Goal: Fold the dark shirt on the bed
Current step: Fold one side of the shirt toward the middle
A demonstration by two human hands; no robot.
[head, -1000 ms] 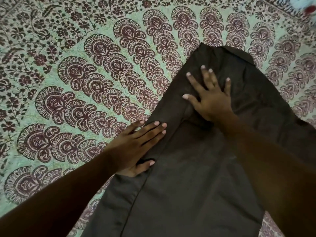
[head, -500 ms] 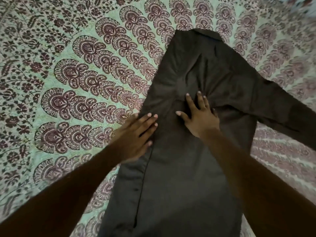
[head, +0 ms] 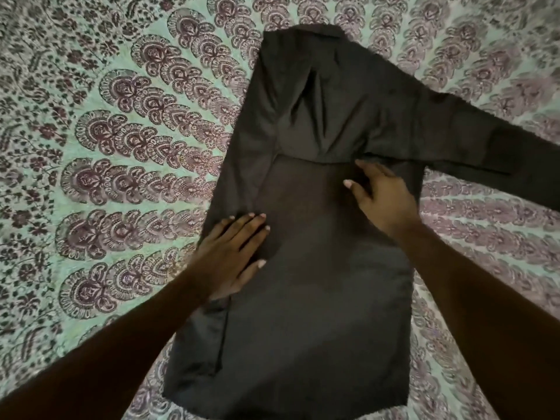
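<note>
Head view: the dark shirt [head: 318, 283] lies flat on the patterned bedspread [head: 121, 147], one sleeve [head: 485, 147] stretched rightward, the left hand [head: 233, 253] pressing straight-fingered on the shirt's left edge, the right hand [head: 385, 198] touching mid-shirt just below that sleeve, its grasp impossible to tell.

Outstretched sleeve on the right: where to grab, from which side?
Probably pinch the sleeve at its near edge, well out from the armpit, with the right hand coming from the near side: it lies flat on the bedspread, that edge free.
</note>
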